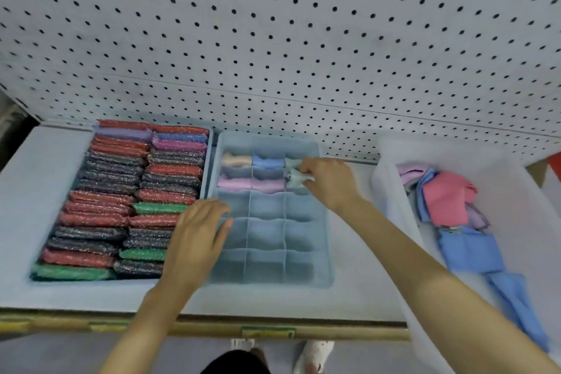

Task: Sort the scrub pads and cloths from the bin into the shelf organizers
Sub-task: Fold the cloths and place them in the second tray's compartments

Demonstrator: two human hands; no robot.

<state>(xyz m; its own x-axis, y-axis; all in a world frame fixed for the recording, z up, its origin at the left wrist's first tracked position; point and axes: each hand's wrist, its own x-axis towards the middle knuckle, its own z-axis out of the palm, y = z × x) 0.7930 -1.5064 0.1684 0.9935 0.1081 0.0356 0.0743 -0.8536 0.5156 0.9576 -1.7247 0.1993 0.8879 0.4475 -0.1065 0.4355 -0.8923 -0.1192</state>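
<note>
Two hands: left hand flat on organizer edge; right hand pinches grey cloth.

Even soft light, slight motion blur, wide-angle edge warp.

Left of the fingers of the left hand, the scrub pads look coarse and glittery, a sparkling mesh. Under those fingers the divided organizer is smooth, translucent bluish plastic. The right hand pinches a soft, matt grey cloth in its fingers; right of them the bin is milky translucent plastic, its cloths matt.
</note>
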